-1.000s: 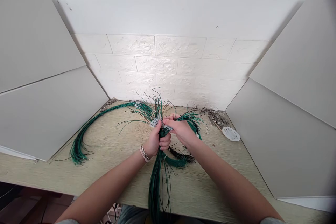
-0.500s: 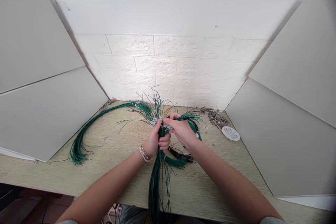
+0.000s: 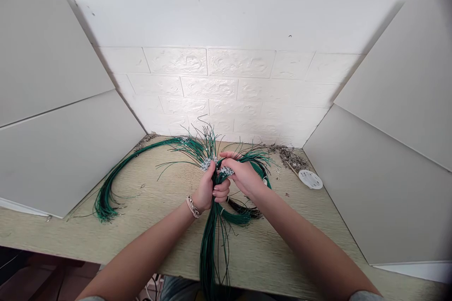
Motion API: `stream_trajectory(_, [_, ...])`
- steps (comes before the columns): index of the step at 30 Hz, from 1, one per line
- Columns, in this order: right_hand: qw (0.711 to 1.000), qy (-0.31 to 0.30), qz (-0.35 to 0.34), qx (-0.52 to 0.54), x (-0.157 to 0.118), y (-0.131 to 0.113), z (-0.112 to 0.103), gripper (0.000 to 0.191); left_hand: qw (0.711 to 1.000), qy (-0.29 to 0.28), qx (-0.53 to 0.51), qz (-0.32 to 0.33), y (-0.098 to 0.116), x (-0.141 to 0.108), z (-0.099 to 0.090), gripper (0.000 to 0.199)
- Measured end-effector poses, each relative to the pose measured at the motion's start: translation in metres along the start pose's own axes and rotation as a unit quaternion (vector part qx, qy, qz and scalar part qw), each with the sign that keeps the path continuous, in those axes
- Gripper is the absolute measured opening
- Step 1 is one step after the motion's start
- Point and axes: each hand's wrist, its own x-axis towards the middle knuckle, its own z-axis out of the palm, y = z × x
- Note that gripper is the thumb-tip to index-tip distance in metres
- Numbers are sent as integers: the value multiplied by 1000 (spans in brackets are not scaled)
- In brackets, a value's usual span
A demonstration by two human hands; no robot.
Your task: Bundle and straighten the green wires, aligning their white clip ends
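My left hand (image 3: 208,187) is wrapped round a bundle of thin green and black wires (image 3: 208,244), whose lower ends hang over the table's front edge. Small white connectors (image 3: 206,164) cluster at the top of this grip, by my left thumb. Close on the right, my right hand (image 3: 243,174) has its thumb and fingers closed around another cluster of white connectors (image 3: 226,170) on the wires. Loose wire ends fan out above both hands. Part of what lies inside each grip is hidden.
A curved wire bundle (image 3: 109,188) lies on the wooden table (image 3: 158,207) to the left. A tied bundle (image 3: 236,216) rests right of the hands. At the back right are a pile of small scraps (image 3: 293,157) and a white perforated disc (image 3: 310,179). Grey panels (image 3: 388,188) stand either side.
My right fingers have shifted slightly away from my left thumb, and more of the white connectors show between the hands. My left hand has stayed nearly still on the bundle.
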Motion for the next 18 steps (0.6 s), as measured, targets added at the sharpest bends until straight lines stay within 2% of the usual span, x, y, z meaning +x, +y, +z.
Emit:
stream_trajectory(3, [1000, -16, 17, -15, 0, -1, -1, 30, 1000, -15, 17, -13, 0, 0, -1, 68])
stream_trajectory(12, [1000, -19, 23, -2, 4, 2, -2, 13, 999, -28, 22, -27, 1, 0, -2, 67])
stream_trajectory(18, [999, -31, 9, 19, 4, 4, -2, 24, 999, -19, 10, -31, 1, 0, 0, 66])
